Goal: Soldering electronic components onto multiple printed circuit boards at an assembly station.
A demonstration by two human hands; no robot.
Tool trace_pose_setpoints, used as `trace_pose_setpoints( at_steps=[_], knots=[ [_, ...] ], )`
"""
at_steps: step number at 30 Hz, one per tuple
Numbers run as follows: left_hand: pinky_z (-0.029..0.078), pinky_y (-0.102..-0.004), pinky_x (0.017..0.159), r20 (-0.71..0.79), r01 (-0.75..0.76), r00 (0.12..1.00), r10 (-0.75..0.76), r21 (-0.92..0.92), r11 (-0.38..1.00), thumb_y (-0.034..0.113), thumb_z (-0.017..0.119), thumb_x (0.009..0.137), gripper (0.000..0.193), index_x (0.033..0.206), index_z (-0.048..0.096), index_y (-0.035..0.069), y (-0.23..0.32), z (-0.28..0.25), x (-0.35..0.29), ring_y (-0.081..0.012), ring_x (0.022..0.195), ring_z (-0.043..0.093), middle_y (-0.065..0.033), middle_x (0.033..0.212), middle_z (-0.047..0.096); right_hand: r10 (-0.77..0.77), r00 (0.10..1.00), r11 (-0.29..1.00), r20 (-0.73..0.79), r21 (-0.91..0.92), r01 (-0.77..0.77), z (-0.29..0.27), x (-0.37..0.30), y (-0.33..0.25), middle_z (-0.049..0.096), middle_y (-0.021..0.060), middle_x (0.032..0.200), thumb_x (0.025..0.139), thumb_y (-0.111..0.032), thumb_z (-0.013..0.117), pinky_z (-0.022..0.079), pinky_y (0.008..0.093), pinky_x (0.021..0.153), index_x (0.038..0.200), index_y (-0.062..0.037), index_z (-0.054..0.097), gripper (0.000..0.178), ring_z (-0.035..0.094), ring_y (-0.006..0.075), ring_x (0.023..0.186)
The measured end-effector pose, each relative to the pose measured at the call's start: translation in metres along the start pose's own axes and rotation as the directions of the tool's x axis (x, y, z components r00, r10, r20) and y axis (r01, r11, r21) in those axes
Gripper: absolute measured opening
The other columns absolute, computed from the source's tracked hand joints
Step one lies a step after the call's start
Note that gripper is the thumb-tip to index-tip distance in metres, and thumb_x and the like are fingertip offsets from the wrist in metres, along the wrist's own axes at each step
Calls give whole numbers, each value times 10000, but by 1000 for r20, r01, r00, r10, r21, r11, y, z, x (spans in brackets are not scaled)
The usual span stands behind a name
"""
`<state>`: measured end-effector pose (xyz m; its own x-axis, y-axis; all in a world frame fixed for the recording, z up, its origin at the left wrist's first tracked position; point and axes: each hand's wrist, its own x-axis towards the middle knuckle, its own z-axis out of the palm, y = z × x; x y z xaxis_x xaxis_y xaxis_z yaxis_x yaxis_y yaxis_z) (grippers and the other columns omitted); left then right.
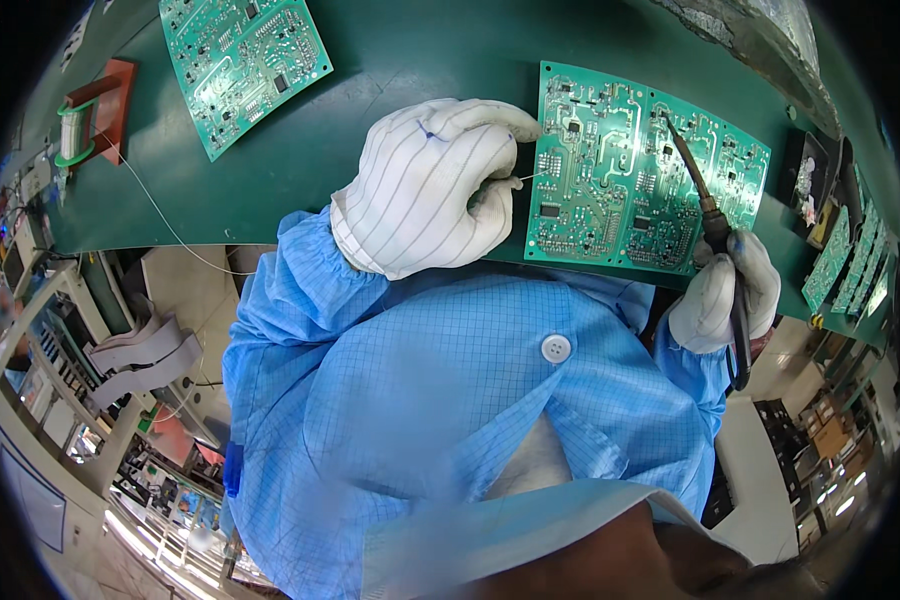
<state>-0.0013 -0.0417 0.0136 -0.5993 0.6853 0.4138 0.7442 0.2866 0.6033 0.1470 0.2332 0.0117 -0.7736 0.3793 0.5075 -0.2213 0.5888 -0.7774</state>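
Observation:
A green circuit board [620, 215] lies on the green bench, right of the middle. My right hand [725, 292], in a white glove, grips a soldering iron [695, 175]. The iron's dark tip slants up over the board's upper part; whether it touches cannot be made out. Gloved in striped white, my left hand [435, 185] is closed at the board's left edge. Between its thumb and fingers it pinches thin solder wire [533, 177], whose short end reaches over the board.
A solder spool [73, 135] on a red-brown stand sits at the left, its wire trailing down. Another circuit board [255, 70] lies at the upper left. At the right are a dark box [808, 175] and several upright boards [850, 262]. A silvery duct [770, 40] hangs at the upper right.

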Motion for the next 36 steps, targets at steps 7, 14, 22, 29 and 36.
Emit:
trace_pose_setpoints(
  at_steps=[7,14,22,29,36],
  knots=[
    [553,-370,672,-11,-13,1000,13,34,999,29,673,634,204,775,542,95,-5,4,0,-239,737,636,-67,1168,725,109,994,992,-7,62,-108,6,8,2,681,244,992,844,18,613,595,342,705,1072,32,639,230,693,252,778],
    [536,-357,644,42,17,999,-18,24,1000,-15,644,643,175,750,532,68,1,3,3,-256,722,651,-145,1206,722,62,998,998,-1,-27,-62,-4,9,10,709,209,996,824,9,640,587,371,797,1035,49,661,217,715,275,852],
    [535,-351,634,31,-3,1000,4,-3,1000,-52,611,640,165,734,523,51,-3,3,3,-264,702,652,-192,1208,717,87,996,996,26,-1,-87,-3,12,5,716,205,985,806,7,644,580,370,811,1007,56,669,208,712,276,855],
    [541,-388,681,50,-7,999,7,-7,1000,9,671,604,248,801,542,89,-5,1,0,-275,783,643,-116,1215,707,100,995,995,21,26,-101,0,13,3,713,206,980,807,10,642,589,338,742,1026,51,668,225,708,248,808],
    [554,-403,749,57,-70,996,68,40,997,16,675,624,249,836,566,90,-3,-5,-4,-300,889,665,-125,1270,690,136,988,986,73,83,-142,-2,12,-1,703,234,1047,850,-5,628,611,348,756,1118,46,639,273,721,253,811]
  ],
)
